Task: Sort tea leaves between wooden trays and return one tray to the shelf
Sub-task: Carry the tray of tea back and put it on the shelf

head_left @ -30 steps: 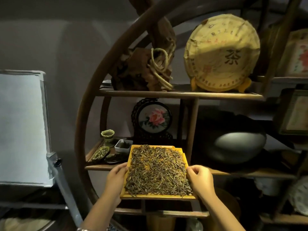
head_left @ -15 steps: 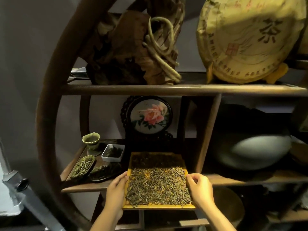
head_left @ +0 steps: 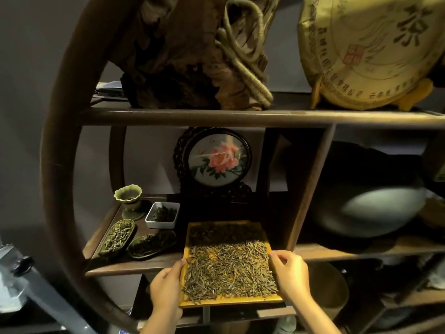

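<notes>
Wooden shelf (head_left: 134, 267) now carries the tray's far half; a second ago the tray (head_left: 231, 303) hung wholly in front of it. Its near half overhangs the edge, leaves (head_left: 228, 271) heaped inside. Left hand (head_left: 166, 285) and right hand (head_left: 291, 276) each grip a side rim with curled fingers. Returning it looks nearly done: one more push inward.

Dim grey wall (head_left: 26, 68) behind a round dark-wood display shelf (head_left: 216, 115)
</notes>
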`<state>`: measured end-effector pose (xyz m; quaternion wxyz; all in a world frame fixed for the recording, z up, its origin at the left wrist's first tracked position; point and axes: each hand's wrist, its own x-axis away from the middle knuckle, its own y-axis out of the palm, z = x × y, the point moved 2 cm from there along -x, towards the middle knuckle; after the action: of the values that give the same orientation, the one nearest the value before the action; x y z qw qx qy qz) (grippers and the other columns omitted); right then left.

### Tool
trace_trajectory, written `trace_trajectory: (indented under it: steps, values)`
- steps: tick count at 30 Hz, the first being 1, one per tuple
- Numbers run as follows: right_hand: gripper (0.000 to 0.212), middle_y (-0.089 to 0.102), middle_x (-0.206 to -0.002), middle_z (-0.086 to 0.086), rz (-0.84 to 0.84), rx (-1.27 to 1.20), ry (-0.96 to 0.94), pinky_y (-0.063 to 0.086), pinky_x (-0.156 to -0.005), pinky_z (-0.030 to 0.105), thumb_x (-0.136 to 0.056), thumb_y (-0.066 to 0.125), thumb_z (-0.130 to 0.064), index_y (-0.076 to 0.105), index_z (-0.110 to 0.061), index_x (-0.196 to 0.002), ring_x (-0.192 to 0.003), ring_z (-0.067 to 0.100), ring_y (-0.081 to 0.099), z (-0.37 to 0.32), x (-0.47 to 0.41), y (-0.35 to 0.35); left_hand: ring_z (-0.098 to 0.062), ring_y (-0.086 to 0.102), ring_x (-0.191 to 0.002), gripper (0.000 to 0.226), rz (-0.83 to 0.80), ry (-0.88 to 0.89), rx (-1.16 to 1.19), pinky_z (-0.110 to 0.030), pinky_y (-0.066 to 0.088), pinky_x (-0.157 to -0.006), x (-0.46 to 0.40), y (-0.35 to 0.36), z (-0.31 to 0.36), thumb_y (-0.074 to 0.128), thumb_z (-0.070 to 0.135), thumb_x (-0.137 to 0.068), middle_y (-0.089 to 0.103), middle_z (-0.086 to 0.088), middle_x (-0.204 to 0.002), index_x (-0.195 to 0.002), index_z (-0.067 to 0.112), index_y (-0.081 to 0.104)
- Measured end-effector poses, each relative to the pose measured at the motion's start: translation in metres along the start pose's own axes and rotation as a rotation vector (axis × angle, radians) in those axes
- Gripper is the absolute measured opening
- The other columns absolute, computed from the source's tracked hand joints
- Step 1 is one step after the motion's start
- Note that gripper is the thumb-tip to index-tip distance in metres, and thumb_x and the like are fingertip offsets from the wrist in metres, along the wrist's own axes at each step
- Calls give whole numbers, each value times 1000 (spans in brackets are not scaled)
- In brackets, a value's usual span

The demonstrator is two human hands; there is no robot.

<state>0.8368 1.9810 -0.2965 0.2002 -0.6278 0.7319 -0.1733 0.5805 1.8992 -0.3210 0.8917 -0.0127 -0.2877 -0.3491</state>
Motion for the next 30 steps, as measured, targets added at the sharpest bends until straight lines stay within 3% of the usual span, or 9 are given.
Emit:
trace_trajectory:
  steps: [3,7,13,19,23,27,30]
  values:
    - [14,69,-81,-6,3,-38,55,51,-77,29,-90,63,-20,75,-14,-93,-81,8,62,4,3,5,-36,71,-78,29,19,-47,24,-53,57,-80,-4,-1,-2,78,25,-76,73,-21,-79,-80,-2,68]
    - [13,69,-78,-8,47,-135,132,51,-77,31,-89,62,-22,68,-27,-79,-83,13,64,8,3,8,-34,71,-75,28,39,-75,85,-47,59,-74,-9,2,-5,81,24,-73,74,-18,-78,-81,-2,71]
    - [28,74,-81,3,63,-342,258,54,-85,43,-95,50,-17,73,-18,-81,-86,22,68,17,2,12,-35,72,-76,33,8,-158,190,-48,59,-72,-14,7,-9,84,22,-68,74,-17,-79,-87,-2,71]
    - [25,72,-79,12,264,-591,474,56,-70,35,-96,48,-15,70,-7,-87,-76,26,69,18,4,20,-30,70,-64,32,74,-192,234,-39,58,-60,-16,11,-10,84,26,-68,71,-12,-67,-81,1,68]
    - [25,69,-85,14,374,-688,582,53,-82,43,-96,48,-19,67,-9,-84,-83,30,65,13,4,25,-22,61,-50,30,174,-228,318,-36,56,-59,-12,16,-8,75,33,-73,59,-4,-51,-69,7,60]
    - [26,57,-81,8,540,-881,722,42,-68,34,-92,42,-19,59,-11,-74,-72,21,52,2,6,30,-11,45,-49,22,353,-195,453,-25,38,-48,-4,23,-1,59,28,-82,50,1,-61,-67,13,54]
    - [32,55,-89,9,612,-1059,874,40,-66,33,-93,37,-24,61,-5,-101,-75,20,52,-2,3,36,-12,41,-50,21,447,-197,548,-25,35,-48,2,29,6,50,24,-85,47,1,-64,-66,13,49]
